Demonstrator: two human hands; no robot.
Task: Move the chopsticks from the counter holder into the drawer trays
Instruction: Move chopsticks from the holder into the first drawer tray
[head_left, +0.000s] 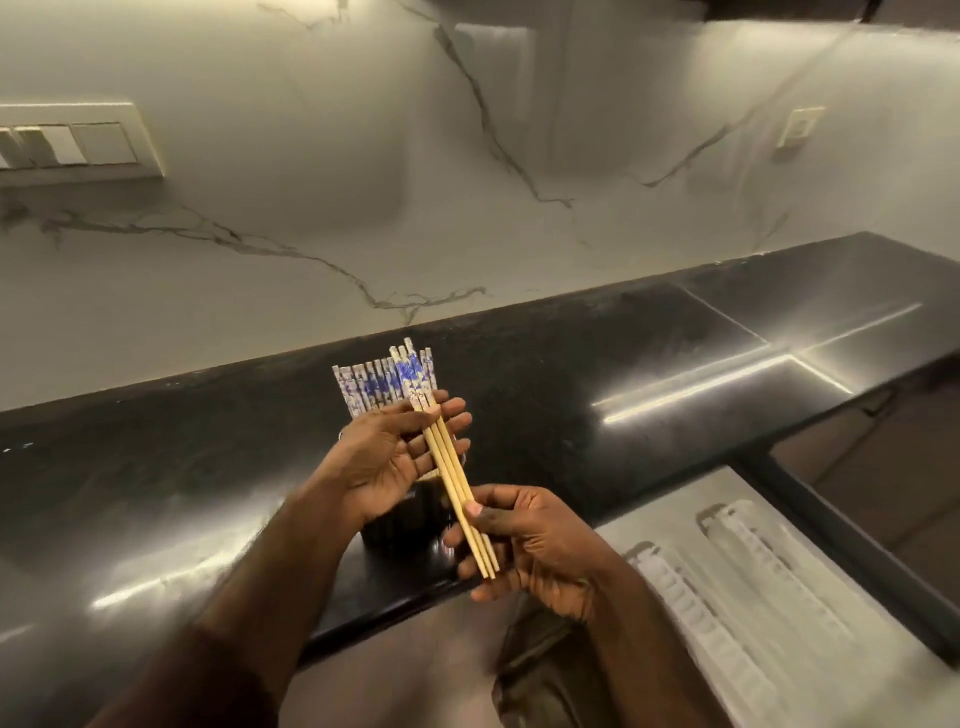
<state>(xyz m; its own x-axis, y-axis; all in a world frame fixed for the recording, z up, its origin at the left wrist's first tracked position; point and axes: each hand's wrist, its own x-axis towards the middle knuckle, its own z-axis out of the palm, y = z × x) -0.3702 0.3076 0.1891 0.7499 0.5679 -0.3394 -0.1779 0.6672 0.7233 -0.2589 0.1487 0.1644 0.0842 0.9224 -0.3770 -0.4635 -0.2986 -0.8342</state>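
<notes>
The right hand (524, 545) pinches the narrow tips of three chopsticks (457, 488) between thumb and fingers. The left hand (395, 457) lies flat and relaxed beneath their patterned tops, supporting them. Just behind the left hand, the dark holder (400, 519) on the black surface (156, 483) keeps a full fan of blue-and-white chopstick ends (374, 384). Right of the holder, the open drawer's pale trays (769, 582) show long grooves; whether any are filled is unclear. The job looks barely begun, with most still to move.
</notes>
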